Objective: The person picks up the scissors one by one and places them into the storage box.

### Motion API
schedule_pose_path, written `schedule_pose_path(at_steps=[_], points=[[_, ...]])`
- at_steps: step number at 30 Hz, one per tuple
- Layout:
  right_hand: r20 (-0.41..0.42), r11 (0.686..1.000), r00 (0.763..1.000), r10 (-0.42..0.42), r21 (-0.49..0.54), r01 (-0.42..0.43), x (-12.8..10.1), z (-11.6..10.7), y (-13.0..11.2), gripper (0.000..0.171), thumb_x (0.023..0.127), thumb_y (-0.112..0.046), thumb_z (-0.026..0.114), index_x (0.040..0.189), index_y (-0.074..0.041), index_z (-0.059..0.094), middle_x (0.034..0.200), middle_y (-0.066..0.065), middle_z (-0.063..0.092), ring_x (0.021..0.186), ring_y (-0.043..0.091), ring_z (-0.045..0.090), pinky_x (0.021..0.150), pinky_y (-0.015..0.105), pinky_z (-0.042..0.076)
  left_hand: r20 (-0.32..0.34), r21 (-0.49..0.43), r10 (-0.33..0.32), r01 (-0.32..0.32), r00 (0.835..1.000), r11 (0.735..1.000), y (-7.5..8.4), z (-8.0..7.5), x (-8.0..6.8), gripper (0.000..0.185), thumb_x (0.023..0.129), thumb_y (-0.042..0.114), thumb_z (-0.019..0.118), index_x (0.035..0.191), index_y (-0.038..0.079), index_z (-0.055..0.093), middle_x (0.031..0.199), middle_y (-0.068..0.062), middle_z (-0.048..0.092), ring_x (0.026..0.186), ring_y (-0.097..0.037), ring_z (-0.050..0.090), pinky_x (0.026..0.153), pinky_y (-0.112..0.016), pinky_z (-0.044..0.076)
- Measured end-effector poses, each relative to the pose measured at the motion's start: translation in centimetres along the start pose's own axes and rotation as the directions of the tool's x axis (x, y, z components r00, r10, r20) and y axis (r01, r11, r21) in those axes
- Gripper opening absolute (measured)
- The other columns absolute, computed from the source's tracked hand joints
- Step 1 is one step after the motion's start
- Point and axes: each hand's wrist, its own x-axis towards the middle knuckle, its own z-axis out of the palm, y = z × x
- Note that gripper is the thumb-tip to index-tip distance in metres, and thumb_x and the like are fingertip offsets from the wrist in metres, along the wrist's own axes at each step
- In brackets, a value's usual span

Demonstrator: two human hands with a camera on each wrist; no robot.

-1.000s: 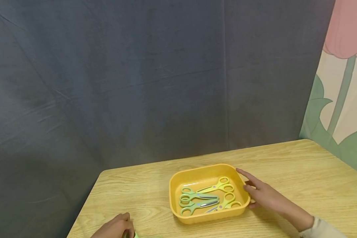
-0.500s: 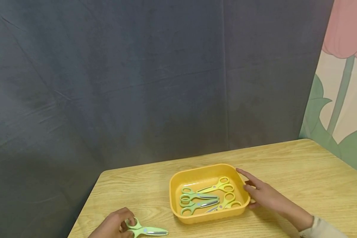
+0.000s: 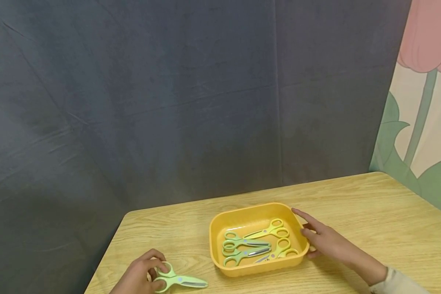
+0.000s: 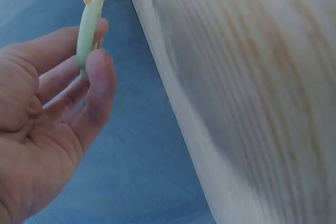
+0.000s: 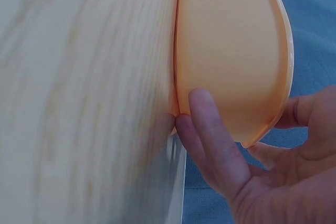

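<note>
In the head view my left hand (image 3: 141,271) pinches the handle loops of green scissors (image 3: 180,280), whose blades point right toward the tray. In the left wrist view the green scissors (image 4: 89,32) are edge-on between thumb and fingers, above the table level. My right hand (image 3: 325,241) rests at the right end of a yellow tray (image 3: 214,241), its fingers mostly straight along the rim and outer wall. In the right wrist view its fingertips (image 5: 202,100) lie against the tray wall. Several green scissors (image 3: 242,253) and yellow scissors (image 3: 268,230) lie inside the tray.
The tray stands on a light wood-grain table (image 3: 367,212). A dark grey cloth (image 3: 191,106) hangs behind the table's far edge. On the right is a wall (image 3: 426,114) painted with a pink flower and green leaves.
My left hand has brought the green scissors up into the head view from the bottom edge, then raised them slightly. The right hand and tray have stayed in place.
</note>
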Motion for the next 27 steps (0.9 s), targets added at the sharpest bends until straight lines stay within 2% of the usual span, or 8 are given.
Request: schedule_pose_path(at_steps=[3, 5, 11, 17, 23, 27], points=[[0.003, 1.000, 1.000, -0.008, -0.006, 0.008, 0.0, -0.1, 0.1, 0.062, 0.106, -0.020, 0.045, 0.161, -0.019, 0.016, 0.144, 0.040, 0.038, 0.101, 0.025, 0.066, 0.068, 0.037, 0.062, -0.041, 0.014, 0.048, -0.047, 0.998, 0.999, 0.1, 0.1, -0.1, 0.018, 0.084, 0.017, 0.079, 0.098, 0.009, 0.075, 0.116, -0.018, 0.058, 0.074, 0.006, 0.058, 0.062, -0.021, 0.051], [0.003, 1.000, 1.000, -0.004, -0.007, 0.004, 0.1, 0.0, 0.1, 0.062, 0.106, -0.020, 0.045, 0.161, -0.019, 0.016, 0.144, 0.039, 0.039, 0.102, 0.025, 0.066, 0.068, 0.037, 0.062, -0.061, 0.017, 0.055, -0.054, 0.997, 0.998, 0.3, 0.2, -0.2, 0.018, 0.083, 0.018, 0.079, 0.098, 0.009, 0.075, 0.117, -0.020, 0.059, 0.074, 0.005, 0.059, 0.062, -0.021, 0.052], [0.001, 1.000, 1.000, -0.006, -0.008, 0.006, 0.1, 0.0, 0.0, 0.061, 0.106, -0.019, 0.044, 0.160, -0.018, 0.016, 0.143, 0.040, 0.039, 0.100, 0.024, 0.066, 0.068, 0.037, 0.062, -0.080, -0.005, -0.028, 0.028, 0.996, 1.000, 0.6, 0.2, -0.2, 0.019, 0.080, 0.015, 0.083, 0.096, 0.008, 0.074, 0.113, -0.016, 0.060, 0.070, 0.003, 0.058, 0.060, -0.021, 0.052], [-0.006, 1.000, 1.000, 0.003, -0.006, -0.003, 0.1, 0.0, 0.0, 0.061, 0.106, -0.018, 0.045, 0.160, -0.018, 0.017, 0.142, 0.038, 0.040, 0.098, 0.023, 0.065, 0.068, 0.037, 0.062, -0.084, 0.004, -0.054, 0.054, 0.995, 0.999, 0.9, 0.2, -0.2, 0.019, 0.077, 0.010, 0.084, 0.094, 0.008, 0.074, 0.111, -0.016, 0.059, 0.068, 0.003, 0.055, 0.060, -0.021, 0.051], [-0.007, 1.000, 1.000, 0.002, -0.012, -0.002, 0.1, 0.0, -0.1, 0.061, 0.106, -0.018, 0.045, 0.160, -0.018, 0.017, 0.142, 0.038, 0.040, 0.098, 0.024, 0.065, 0.068, 0.037, 0.062, -0.112, -0.023, -0.147, 0.146, 0.983, 0.989, 1.0, 0.2, -0.3, 0.021, 0.076, 0.014, 0.085, 0.093, 0.012, 0.074, 0.115, -0.014, 0.063, 0.065, 0.001, 0.056, 0.058, -0.022, 0.051], [-0.003, 1.000, 1.000, -0.004, -0.011, 0.004, 0.0, -0.1, -0.1, 0.062, 0.106, -0.018, 0.045, 0.160, -0.018, 0.017, 0.142, 0.039, 0.040, 0.099, 0.024, 0.066, 0.068, 0.036, 0.062, -0.115, -0.036, -0.152, 0.149, 0.982, 0.988, 1.1, 0.2, -0.3, 0.020, 0.076, 0.017, 0.086, 0.092, 0.013, 0.075, 0.116, -0.015, 0.066, 0.066, 0.001, 0.059, 0.059, -0.022, 0.052]])
